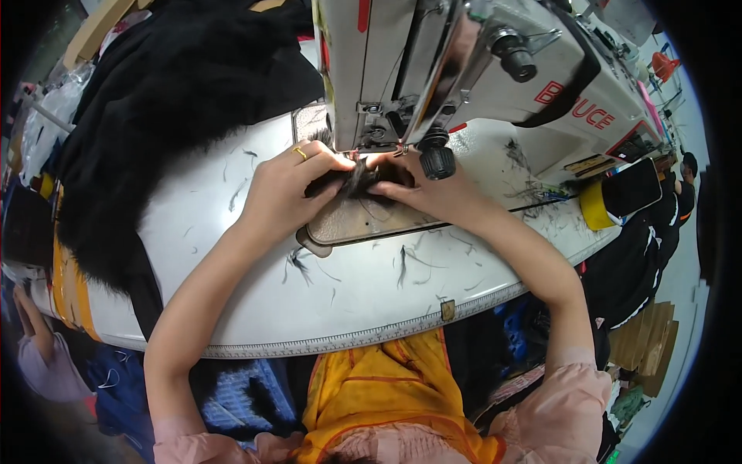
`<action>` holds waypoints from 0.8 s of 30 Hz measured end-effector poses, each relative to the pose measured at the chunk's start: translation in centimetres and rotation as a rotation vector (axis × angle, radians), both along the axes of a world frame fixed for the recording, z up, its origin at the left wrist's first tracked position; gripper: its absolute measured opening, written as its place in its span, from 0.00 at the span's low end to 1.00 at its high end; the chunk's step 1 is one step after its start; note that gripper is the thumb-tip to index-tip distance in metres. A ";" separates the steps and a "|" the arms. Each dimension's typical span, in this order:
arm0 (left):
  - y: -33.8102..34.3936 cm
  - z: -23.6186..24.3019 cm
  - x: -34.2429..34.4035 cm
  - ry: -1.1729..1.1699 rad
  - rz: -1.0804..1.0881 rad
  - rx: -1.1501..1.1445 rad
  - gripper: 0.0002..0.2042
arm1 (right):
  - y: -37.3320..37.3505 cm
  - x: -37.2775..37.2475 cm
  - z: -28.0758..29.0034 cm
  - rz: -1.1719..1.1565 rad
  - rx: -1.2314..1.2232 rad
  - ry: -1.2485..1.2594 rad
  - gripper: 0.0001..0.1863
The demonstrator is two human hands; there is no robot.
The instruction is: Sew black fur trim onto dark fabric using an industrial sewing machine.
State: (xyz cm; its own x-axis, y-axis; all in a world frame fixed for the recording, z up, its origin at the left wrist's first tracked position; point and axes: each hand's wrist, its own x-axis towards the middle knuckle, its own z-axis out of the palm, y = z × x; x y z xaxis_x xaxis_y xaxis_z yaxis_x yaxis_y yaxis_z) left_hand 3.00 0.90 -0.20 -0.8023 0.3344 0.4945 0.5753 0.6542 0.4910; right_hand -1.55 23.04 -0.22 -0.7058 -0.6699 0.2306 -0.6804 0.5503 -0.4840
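Both my hands are at the needle area of a white sewing machine (464, 85). My left hand (297, 182), with a ring on one finger, pinches a small piece of dark furry fabric (359, 179) from its left side. From the right, my right hand (425, 185) grips the same piece between thumb and fingers, close under the presser foot. Part of the fabric is hidden behind my fingers and the machine head. A metal machine plate (371, 220) lies under my hands.
A large heap of black furry fabric (178, 93) covers the table's left side. Loose dark tufts (297, 264) lie scattered on the white tabletop (232, 309). A measuring tape (371, 338) runs along the front edge. At the right stands a yellow tape roll (593, 207) beside a phone (632, 187).
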 end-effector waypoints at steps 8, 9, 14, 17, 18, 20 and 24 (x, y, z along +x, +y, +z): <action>-0.4 -0.5 0.0 0.147 0.048 -0.145 0.10 | 0.5 -0.1 -0.3 0.015 0.034 0.098 0.26; -0.5 -0.5 0.0 0.144 0.046 -0.146 0.10 | 0.5 -0.1 -0.4 0.037 0.020 0.175 0.25; -0.6 -0.1 0.1 0.072 -0.031 -0.128 0.09 | 0.3 -0.2 -1.3 0.048 -0.073 0.161 0.22; -0.5 -0.5 0.2 0.063 0.003 -0.115 0.09 | -0.3 0.4 -0.3 -0.071 0.002 0.094 0.20; -0.4 -0.4 0.3 0.063 0.002 -0.119 0.09 | -0.6 0.6 0.5 -0.118 0.059 0.009 0.20; -0.1 0.2 0.6 -0.083 0.059 -0.108 0.09 | -0.9 0.6 1.0 -0.164 0.111 -0.079 0.20; 0.7 1.0 0.6 -0.178 0.063 -0.024 0.08 | -1.1 0.3 0.5 -0.163 0.040 -0.158 0.21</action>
